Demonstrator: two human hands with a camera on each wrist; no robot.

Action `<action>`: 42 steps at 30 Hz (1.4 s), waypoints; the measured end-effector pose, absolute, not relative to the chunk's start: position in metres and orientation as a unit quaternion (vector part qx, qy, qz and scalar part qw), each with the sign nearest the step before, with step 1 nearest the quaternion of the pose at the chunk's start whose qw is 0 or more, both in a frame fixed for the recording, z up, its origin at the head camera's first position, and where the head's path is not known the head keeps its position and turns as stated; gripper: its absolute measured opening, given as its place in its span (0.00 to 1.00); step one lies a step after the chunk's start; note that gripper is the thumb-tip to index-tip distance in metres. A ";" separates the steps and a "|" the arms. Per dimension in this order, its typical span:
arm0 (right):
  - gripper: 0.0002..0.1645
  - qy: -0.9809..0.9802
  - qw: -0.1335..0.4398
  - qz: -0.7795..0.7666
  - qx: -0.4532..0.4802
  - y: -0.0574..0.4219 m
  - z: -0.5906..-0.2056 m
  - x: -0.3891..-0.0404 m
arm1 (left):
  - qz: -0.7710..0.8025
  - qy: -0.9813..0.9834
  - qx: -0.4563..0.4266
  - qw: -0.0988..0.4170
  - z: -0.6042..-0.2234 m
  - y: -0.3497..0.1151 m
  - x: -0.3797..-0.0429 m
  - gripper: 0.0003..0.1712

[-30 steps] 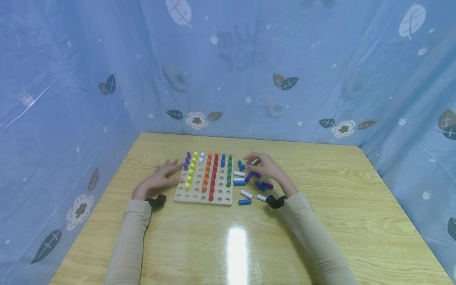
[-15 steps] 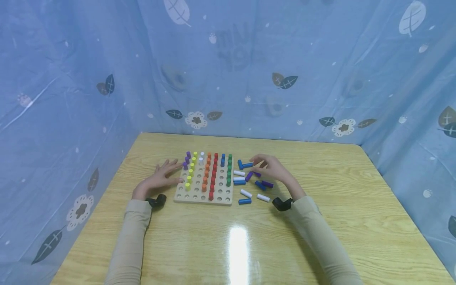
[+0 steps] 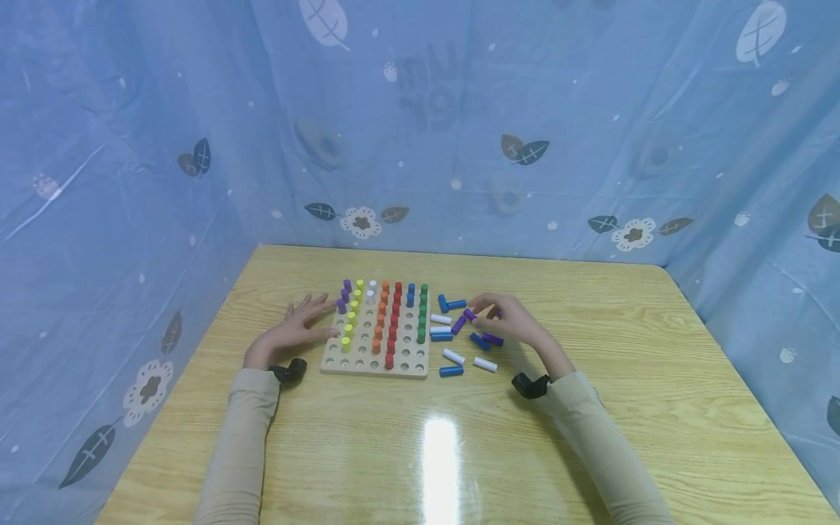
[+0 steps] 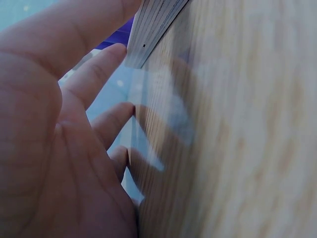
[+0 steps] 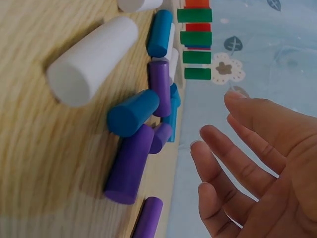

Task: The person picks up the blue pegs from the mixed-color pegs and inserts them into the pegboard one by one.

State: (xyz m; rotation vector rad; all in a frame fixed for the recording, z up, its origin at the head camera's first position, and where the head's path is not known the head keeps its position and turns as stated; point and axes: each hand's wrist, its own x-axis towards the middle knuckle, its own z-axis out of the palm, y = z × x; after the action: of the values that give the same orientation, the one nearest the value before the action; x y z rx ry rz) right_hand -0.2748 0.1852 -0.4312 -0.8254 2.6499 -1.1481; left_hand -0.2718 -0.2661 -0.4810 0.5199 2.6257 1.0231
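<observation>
My left hand lies with its fingers spread at the left side of a wooden pegboard; in the left wrist view its thumb and index finger reach the board's edge. Upright coloured pegs stand in the board's rows, among them purple pegs at the left and green pegs at the right. My right hand hovers over the loose pegs, fingers loosely bent. Its fingertips come close to a purple peg in the head view. The right wrist view shows nothing between thumb and fingers.
Loose pegs lie right of the board: white pegs, blue pegs and purple pegs. A blue patterned curtain hangs behind the wooden table. Black wrist cameras sit low beside both wrists.
My right hand has drawn away from the blue peg at the back and moved right and nearer, over the purple pegs. The left hand has stayed in place.
</observation>
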 end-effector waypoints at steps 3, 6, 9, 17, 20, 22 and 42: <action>0.21 0.881 0.070 -0.378 -0.275 0.188 -0.432 -0.273 | 0.355 0.907 0.179 0.139 -0.482 -0.266 -0.272 0.43; 0.21 0.878 0.073 -0.382 -0.278 0.191 -0.434 -0.271 | 0.358 0.906 0.177 0.140 -0.483 -0.267 -0.273 0.43; 0.21 0.877 0.077 -0.381 -0.284 0.193 -0.435 -0.269 | 0.358 0.906 0.178 0.139 -0.484 -0.267 -0.273 0.43; 0.21 0.877 0.084 -0.372 -0.292 0.197 -0.440 -0.266 | 0.358 0.906 0.180 0.137 -0.481 -0.266 -0.271 0.43; 0.21 0.878 0.083 -0.371 -0.292 0.198 -0.442 -0.265 | 0.357 0.906 0.178 0.138 -0.481 -0.265 -0.271 0.43; 0.21 0.878 0.086 -0.370 -0.291 0.198 -0.444 -0.262 | 0.358 0.906 0.177 0.139 -0.480 -0.265 -0.271 0.43; 0.20 0.896 0.078 -0.326 -0.291 0.195 -0.451 -0.250 | 0.358 0.906 0.176 0.143 -0.480 -0.265 -0.271 0.43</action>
State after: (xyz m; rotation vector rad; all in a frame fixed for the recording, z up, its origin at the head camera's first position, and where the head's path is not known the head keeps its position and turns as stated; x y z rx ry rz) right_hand -0.2502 0.1953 -0.4506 -0.8722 2.6833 -0.9775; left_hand -0.2710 -0.2653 -0.4802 0.5081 2.6121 1.0315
